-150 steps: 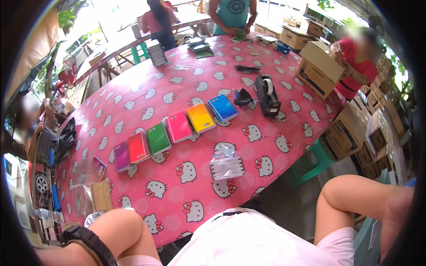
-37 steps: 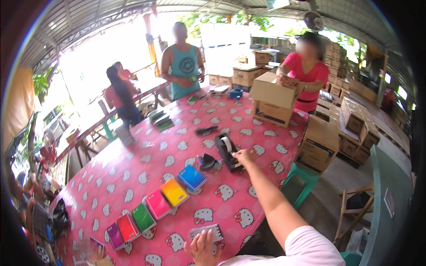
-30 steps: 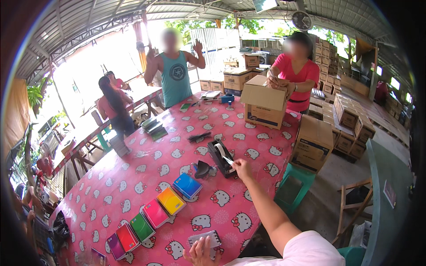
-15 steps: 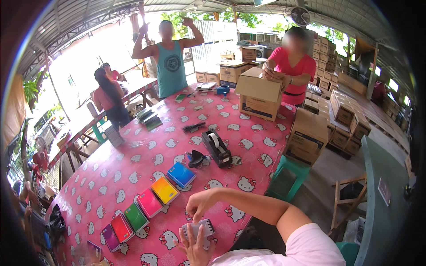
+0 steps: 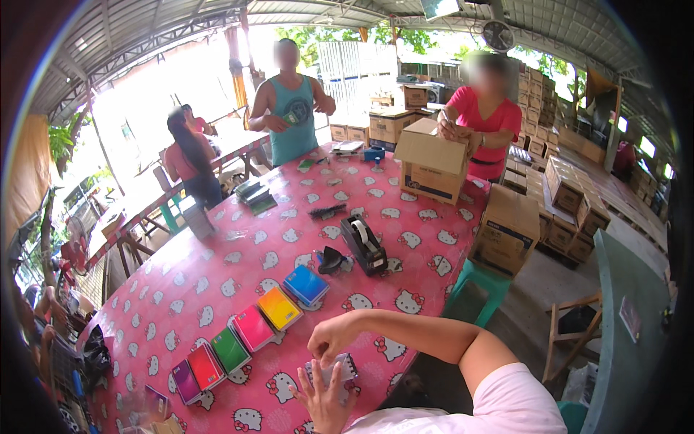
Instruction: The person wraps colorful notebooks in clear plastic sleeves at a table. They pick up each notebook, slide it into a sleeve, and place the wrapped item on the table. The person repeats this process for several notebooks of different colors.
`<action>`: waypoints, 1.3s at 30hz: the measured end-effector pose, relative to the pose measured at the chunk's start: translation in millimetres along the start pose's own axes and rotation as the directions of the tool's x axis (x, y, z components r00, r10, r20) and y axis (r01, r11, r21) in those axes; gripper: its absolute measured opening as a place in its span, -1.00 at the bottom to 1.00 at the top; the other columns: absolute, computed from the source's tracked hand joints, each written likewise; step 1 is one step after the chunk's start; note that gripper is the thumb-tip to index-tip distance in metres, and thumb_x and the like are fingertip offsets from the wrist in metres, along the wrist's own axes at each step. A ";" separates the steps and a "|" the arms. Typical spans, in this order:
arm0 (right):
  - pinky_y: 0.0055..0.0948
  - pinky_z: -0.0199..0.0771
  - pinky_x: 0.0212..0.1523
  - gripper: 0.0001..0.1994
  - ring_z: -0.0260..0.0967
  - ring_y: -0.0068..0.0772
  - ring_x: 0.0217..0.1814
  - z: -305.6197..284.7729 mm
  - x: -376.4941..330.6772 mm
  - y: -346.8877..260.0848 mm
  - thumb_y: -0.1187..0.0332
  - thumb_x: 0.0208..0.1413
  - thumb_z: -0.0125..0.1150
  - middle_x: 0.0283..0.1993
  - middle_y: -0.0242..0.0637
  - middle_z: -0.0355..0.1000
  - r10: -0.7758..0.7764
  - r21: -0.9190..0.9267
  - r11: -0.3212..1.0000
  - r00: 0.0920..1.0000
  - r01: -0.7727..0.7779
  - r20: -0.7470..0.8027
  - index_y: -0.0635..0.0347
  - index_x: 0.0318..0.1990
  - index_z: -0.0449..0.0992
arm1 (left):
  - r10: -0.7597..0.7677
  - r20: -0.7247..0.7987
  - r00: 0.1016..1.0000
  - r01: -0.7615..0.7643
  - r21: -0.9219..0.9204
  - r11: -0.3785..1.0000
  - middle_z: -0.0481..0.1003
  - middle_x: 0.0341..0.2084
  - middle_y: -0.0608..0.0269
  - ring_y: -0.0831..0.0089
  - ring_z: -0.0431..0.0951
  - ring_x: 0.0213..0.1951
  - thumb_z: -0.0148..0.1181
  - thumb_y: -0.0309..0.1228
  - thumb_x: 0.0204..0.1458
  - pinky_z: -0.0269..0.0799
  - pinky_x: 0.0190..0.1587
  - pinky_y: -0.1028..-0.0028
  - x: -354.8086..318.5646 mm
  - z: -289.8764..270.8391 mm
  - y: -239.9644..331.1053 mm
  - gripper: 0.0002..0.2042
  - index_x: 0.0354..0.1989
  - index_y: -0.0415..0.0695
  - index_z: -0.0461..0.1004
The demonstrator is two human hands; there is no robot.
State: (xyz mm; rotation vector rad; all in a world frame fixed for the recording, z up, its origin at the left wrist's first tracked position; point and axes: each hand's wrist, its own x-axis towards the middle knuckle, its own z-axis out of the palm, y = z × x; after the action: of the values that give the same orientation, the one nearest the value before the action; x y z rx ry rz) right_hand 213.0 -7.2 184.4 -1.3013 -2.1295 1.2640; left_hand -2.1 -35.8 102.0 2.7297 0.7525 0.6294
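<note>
While the left hand [image 5: 324,399] lies fingers spread over the wrapped spiral-bound bundle [image 5: 349,367], the right hand [image 5: 332,340] sits at its far edge, fingers bent; can't tell if they pinch anything. Bundle's flat on the pink table [image 5: 173,293], notebook row [image 5: 253,328] to its left, tape dispenser [image 5: 364,247] well beyond.

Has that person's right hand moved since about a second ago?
Yes: the right hand was at the tape dispenser; it has come nearer the camera and leftward, beside the left hand.
</note>
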 end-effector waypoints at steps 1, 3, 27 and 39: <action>-0.42 0.25 -0.50 -0.66 0.26 -0.49 -0.52 8.7 2.7 1.8 0.15 -0.06 0.32 -0.56 -0.31 0.37 -0.042 0.099 0.994 0.997 0.035 0.061 0.31 -0.43 0.45 | 0.003 0.017 1.000 -0.003 0.000 1.000 0.03 0.27 -0.01 -0.14 -0.17 0.31 0.32 -0.11 -0.29 -0.41 0.18 -0.28 -1.1 2.6 -1.3 -0.30 0.17 0.20 0.30; -0.42 0.28 -0.48 -0.66 0.30 -0.48 -0.50 22.9 8.7 7.5 0.16 -0.09 0.33 -0.55 -0.30 0.40 -0.023 0.311 0.950 0.990 -0.022 0.141 0.32 -0.44 0.47 | 0.007 0.049 0.999 -0.007 0.002 1.000 0.01 0.28 -0.02 -0.16 -0.19 0.32 0.32 -0.11 -0.27 -0.41 0.19 -0.27 -2.4 6.0 -3.1 -0.30 0.18 0.18 0.29; -0.51 0.28 -0.30 -0.45 0.30 -0.50 -0.29 76.1 -3.3 82.6 -0.18 -0.15 0.29 -0.38 -0.39 0.41 0.422 0.597 0.792 0.820 -0.127 -0.386 0.21 -0.34 0.46 | 0.009 0.028 1.000 -0.009 -0.006 1.000 -0.11 0.31 -0.09 -0.15 -0.38 0.34 0.27 -0.07 -0.19 -0.60 0.20 -0.21 -4.2 7.7 0.7 -0.19 0.28 0.02 0.07; -0.49 0.35 -0.25 -0.47 0.32 -0.60 -0.32 46.2 -81.8 -48.7 0.29 0.02 0.27 -0.36 -0.35 0.40 -0.009 0.209 0.947 0.669 0.245 -0.743 0.21 0.15 0.27 | -0.018 0.030 0.999 0.019 -0.047 0.999 -0.05 0.30 -0.02 -0.13 -0.25 0.33 0.22 -0.20 -0.20 -0.54 0.20 -0.24 -4.4 7.5 -0.8 -0.26 0.25 -0.01 0.13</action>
State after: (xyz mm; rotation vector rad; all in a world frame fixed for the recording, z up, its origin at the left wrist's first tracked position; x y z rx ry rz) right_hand 198.9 -108.5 211.7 -1.2137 -1.3576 0.7472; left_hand -2.3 -38.2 93.6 2.6801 0.7455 0.5943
